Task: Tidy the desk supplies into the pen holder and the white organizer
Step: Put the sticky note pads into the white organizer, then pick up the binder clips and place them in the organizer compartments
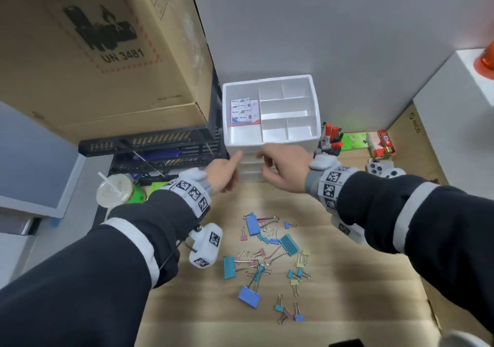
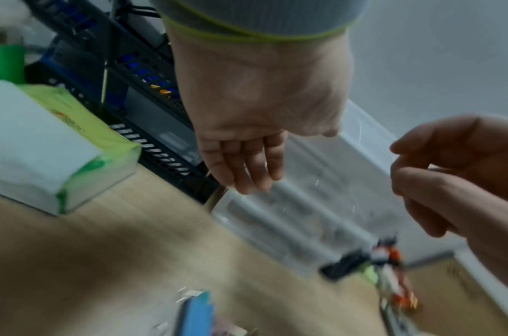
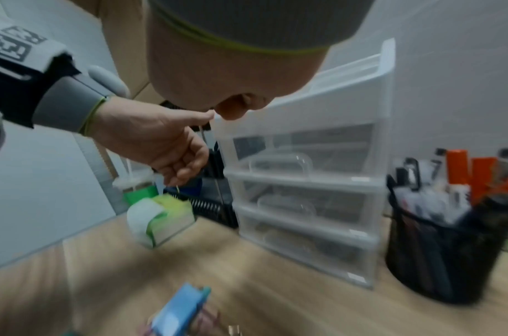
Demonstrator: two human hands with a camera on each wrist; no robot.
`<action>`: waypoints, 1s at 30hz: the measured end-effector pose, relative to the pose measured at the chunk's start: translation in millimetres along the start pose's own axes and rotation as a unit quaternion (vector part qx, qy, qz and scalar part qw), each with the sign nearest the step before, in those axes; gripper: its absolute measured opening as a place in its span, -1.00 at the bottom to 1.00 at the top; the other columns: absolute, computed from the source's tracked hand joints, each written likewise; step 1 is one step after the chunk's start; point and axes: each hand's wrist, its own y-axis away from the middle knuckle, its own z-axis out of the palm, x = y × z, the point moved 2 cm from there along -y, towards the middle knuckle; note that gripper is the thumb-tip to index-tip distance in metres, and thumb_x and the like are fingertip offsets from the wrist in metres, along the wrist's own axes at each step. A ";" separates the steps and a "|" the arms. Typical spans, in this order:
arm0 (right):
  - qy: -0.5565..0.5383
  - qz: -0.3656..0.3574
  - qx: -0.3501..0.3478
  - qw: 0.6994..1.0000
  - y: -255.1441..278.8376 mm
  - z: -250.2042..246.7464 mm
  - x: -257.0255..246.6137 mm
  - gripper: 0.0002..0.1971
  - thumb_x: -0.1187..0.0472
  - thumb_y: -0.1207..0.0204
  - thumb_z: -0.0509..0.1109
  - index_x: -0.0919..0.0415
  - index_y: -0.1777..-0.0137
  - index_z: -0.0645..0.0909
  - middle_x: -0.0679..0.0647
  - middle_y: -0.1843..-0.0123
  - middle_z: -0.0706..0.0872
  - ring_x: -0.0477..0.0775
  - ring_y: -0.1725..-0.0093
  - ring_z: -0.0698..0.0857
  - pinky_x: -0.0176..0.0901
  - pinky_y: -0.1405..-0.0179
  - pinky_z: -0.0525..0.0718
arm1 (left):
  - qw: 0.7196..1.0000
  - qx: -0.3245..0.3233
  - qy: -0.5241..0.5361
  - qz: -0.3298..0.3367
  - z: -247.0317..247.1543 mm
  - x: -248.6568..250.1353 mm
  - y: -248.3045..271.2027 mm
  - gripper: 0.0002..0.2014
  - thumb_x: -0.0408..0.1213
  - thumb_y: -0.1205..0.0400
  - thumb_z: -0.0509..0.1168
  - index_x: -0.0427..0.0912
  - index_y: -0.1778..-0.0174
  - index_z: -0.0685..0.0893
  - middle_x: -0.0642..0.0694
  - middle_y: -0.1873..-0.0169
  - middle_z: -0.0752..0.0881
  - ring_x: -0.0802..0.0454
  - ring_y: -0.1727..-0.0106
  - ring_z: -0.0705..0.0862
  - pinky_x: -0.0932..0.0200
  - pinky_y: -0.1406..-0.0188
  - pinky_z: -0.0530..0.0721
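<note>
1. White organizer [image 1: 310, 100], upper centre of head view: divided open top tray over translucent drawers; small printed boxes [image 1: 244, 111] in its left compartment
2. Black mesh pen holder [image 3: 437, 261], right of it, packed with markers
3. Binder clips [image 1: 267, 255], blue, teal, pink and yellow, scattered lower centre on the wooden desk [image 1: 347, 280]
4. Left hand [image 1: 223, 174] and right hand [image 1: 283, 171], before the drawers: fingers loosely curled, holding nothing

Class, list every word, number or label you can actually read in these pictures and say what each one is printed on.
"UN 3481": on the large cardboard box.
"Made in China": small print low on the same box, barely legible.
Blue word, perhaps "Notes": on the small boxes in the white organizer, too small to confirm.
Red packet: print unreadable.
Wrist tags: patterns only.
</note>
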 end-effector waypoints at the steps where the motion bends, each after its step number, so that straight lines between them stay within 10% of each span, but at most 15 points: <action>1: 0.013 0.008 -0.036 0.999 12.6 6.4 2.8 -0.75 0.08 -0.57 0.31 0.07 -0.22 0.60 -0.10 0.14 0.74 -0.03 0.29 0.60 -0.15 0.24 0.58 | 0.999 -0.011 -0.035 0.013 6.3 -8.0 6.6 -0.34 0.28 -0.71 0.09 -0.30 0.17 0.73 -0.14 0.42 0.74 -0.03 0.41 0.68 0.12 0.30 0.67; 7: 0.040 0.069 -0.184 0.980 69.2 67.9 34.1 -0.76 0.15 -0.52 0.38 0.03 -0.19 0.61 -0.07 -0.14 0.70 0.03 -0.03 0.68 -0.16 0.10 0.55 | 0.943 -0.097 -0.320 0.000 38.3 -71.4 28.6 -0.97 -0.28 -0.62 0.37 -0.12 0.06 0.66 -0.10 0.06 0.73 -0.09 -0.01 0.73 0.19 0.10 0.57; 10: 0.032 0.082 -0.220 0.972 90.3 103.0 37.2 -0.72 0.27 -0.44 0.41 0.09 -0.16 0.65 -0.01 -0.16 0.68 0.08 -0.16 0.60 -0.15 0.04 0.54 | 0.922 -0.133 -0.364 0.020 55.1 -96.9 42.3 -0.79 -0.37 -0.58 0.44 -0.18 -0.11 0.65 -0.04 0.04 0.67 0.02 0.03 0.69 0.45 0.22 0.48; 19: 0.092 0.079 -0.286 0.951 127.3 165.0 33.8 -0.63 0.23 -0.35 0.57 0.02 -0.15 0.62 -0.05 -0.15 0.65 0.09 -0.18 0.56 -0.05 -0.03 0.64 | 0.886 -0.163 -0.433 0.015 97.7 -160.2 71.9 -0.24 -0.08 -0.25 0.70 -0.04 -0.29 0.46 -0.01 -0.16 0.52 -0.03 -0.15 0.58 0.12 -0.10 0.66; 30: -0.012 0.160 -0.265 0.951 129.1 144.8 37.7 -0.37 0.10 -0.16 0.70 0.07 -0.27 0.62 -0.01 -0.18 0.52 0.05 -0.14 0.53 -0.03 -0.04 0.69 | 0.879 -0.194 -0.434 -0.020 93.4 -150.5 63.7 -0.55 -0.36 -0.52 0.46 -0.20 -0.34 0.60 -0.14 -0.26 0.64 -0.05 -0.02 0.62 0.16 0.01 0.59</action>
